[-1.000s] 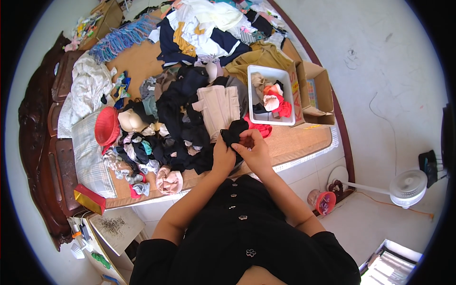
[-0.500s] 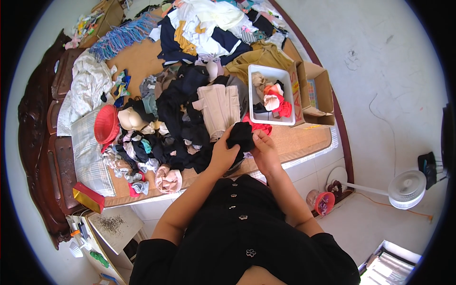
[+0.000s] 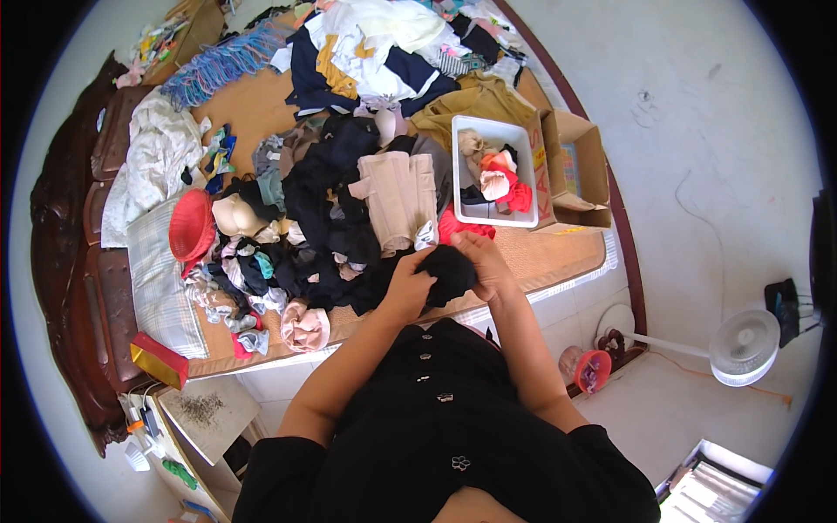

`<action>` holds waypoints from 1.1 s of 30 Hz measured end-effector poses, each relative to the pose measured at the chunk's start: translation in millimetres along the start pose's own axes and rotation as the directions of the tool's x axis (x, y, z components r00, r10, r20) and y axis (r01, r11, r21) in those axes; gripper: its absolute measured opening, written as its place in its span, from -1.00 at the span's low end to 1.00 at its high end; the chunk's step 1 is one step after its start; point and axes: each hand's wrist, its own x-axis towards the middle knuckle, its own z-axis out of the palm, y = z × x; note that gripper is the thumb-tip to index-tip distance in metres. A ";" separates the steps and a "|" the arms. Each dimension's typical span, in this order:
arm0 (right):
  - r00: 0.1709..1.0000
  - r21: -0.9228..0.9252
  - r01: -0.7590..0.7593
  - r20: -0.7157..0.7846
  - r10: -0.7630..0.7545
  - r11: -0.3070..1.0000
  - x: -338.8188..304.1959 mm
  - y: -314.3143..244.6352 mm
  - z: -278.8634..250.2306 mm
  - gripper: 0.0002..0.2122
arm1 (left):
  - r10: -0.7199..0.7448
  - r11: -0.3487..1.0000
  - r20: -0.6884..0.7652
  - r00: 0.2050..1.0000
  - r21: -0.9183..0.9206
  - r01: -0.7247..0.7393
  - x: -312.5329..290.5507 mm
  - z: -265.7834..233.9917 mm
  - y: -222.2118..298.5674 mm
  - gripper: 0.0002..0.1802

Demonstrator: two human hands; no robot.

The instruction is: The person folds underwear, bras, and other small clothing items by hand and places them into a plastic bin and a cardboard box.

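Note:
A bunched black cloth garment (image 3: 449,277) is stretched between my two hands, above the front edge of the bed; its exact kind does not show. My left hand (image 3: 408,286) grips its left side with curled fingers. On its upper right side my right hand (image 3: 482,261) pinches the fabric. Just beyond lie a beige ribbed garment (image 3: 397,200) and a red cloth (image 3: 465,228). A white plastic bin (image 3: 456,174) with red, peach, beige and black pieces in it stands past my right hand.
Dark clothes (image 3: 327,187) and small garments heap left of my hands. A red basket (image 3: 191,227) leans near the plaid pillow (image 3: 166,279). Beside the bin sits an open cardboard box (image 3: 580,174). White and navy clothes (image 3: 375,52) pile at the far end. A fan (image 3: 744,347) stands right.
My hands and the black garment have moved slightly down and nearer to me. The garment is turned and spread wider, and a small white piece now shows beside the beige garment.

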 end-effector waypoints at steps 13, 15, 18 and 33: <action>0.962 -0.354 0.262 0.025 -0.271 0.898 21.0 62.7 12.2 -0.71 | -0.139 0.612 0.166 0.976 -0.761 0.217 -6.7 -29.1 -10.4 -0.49; 0.977 -0.402 -0.008 -0.200 -0.079 0.916 11.2 59.4 -1.3 -0.70 | -0.208 0.700 0.044 0.977 -0.691 0.180 -0.7 -28.6 -6.8 -0.47; 0.995 0.072 -0.064 0.075 0.059 0.995 -9.2 49.9 7.0 -0.64 | -0.266 0.794 0.055 0.962 -0.554 0.251 4.6 -45.6 -23.3 -0.42; 0.963 0.056 0.159 -0.231 -0.142 0.986 71.3 19.9 -108.0 -0.62 | -0.119 0.787 -0.149 0.982 0.589 0.185 -21.8 -120.3 -96.8 -0.60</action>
